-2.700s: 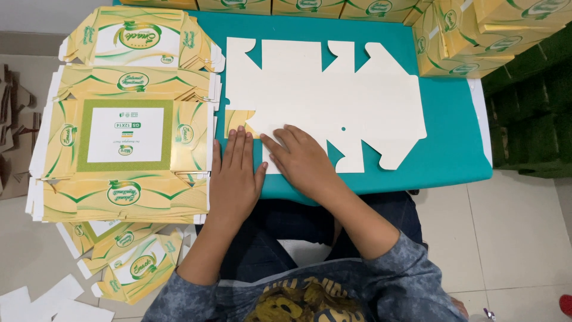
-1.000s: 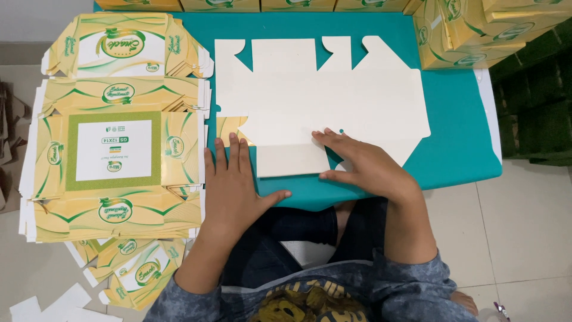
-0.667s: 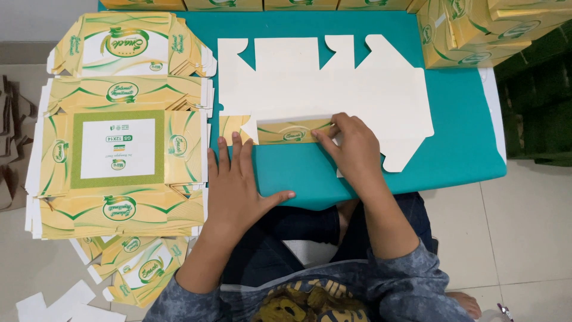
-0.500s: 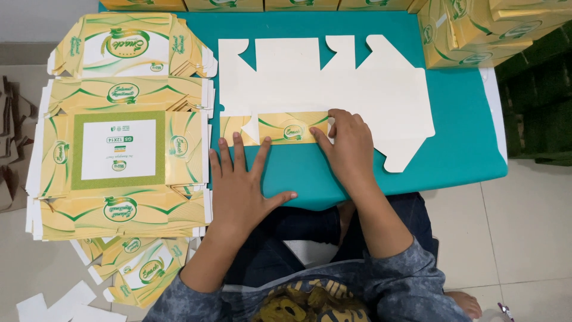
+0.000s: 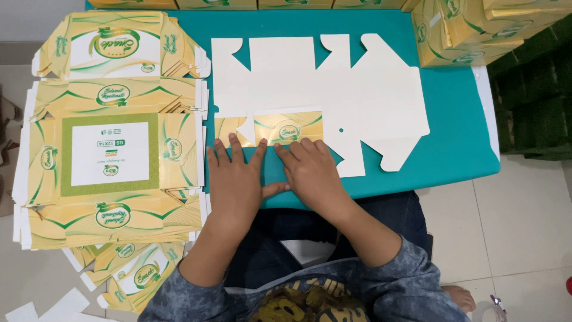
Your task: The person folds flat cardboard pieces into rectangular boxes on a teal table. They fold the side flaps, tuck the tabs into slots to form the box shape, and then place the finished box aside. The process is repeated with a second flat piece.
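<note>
A flat, die-cut cardboard box blank [image 5: 333, 89] lies white side up on the teal table [image 5: 459, 149]. Its near flap [image 5: 280, 127] is folded over, showing a yellow and green printed face. My left hand [image 5: 238, 179] lies flat, fingers spread, on the table with its fingertips at the flap's near edge. Pressing beside it, my right hand [image 5: 310, 173] has its fingers on the flap's lower edge. Neither hand grips anything.
A tall stack of flat printed yellow box blanks [image 5: 113, 143] lies to the left of the table. Folded yellow boxes [image 5: 471, 30] are piled at the far right and along the back edge. Loose blanks [image 5: 131, 274] lie on the tiled floor at lower left.
My right hand folded the blank's near flap over from white side up to printed side up. Both hands then came together and pressed along the fold.
</note>
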